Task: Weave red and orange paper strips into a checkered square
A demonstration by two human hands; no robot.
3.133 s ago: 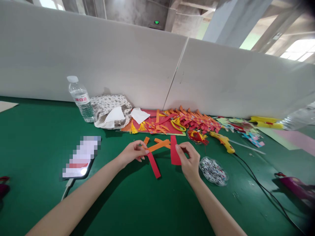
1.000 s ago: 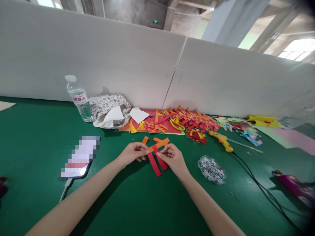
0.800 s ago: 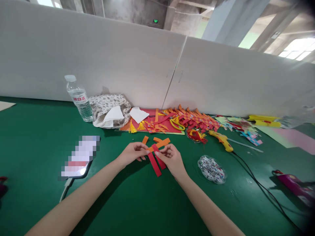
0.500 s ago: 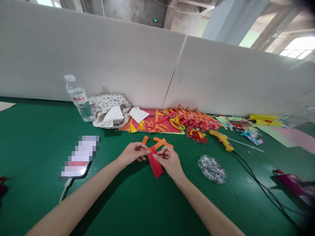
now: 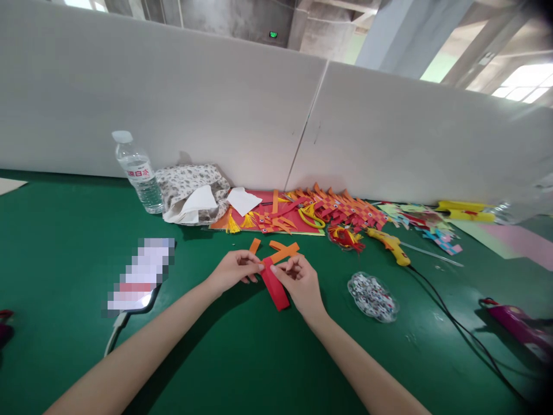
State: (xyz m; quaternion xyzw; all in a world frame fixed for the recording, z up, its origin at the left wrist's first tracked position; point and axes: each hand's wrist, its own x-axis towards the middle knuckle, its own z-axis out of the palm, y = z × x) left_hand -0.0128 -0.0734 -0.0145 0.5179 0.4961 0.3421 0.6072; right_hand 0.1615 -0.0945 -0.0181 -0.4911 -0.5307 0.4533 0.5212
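Framing hands [image 5: 302,282]: green table [image 5: 242,369], concrete-looking room [image 5: 233,23]

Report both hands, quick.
Left hand: closed, pinching the orange strip where it meets the red strip.
Right hand: closed, pinching the red strip near its upper end.

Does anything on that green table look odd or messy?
The phone looks oddest: its screen shows as coarse square blocks, hiding the details. Coloured paper scraps lie jumbled at the back right, which looks untidy. The red paper shows no visible damage, and nothing appears spilled.
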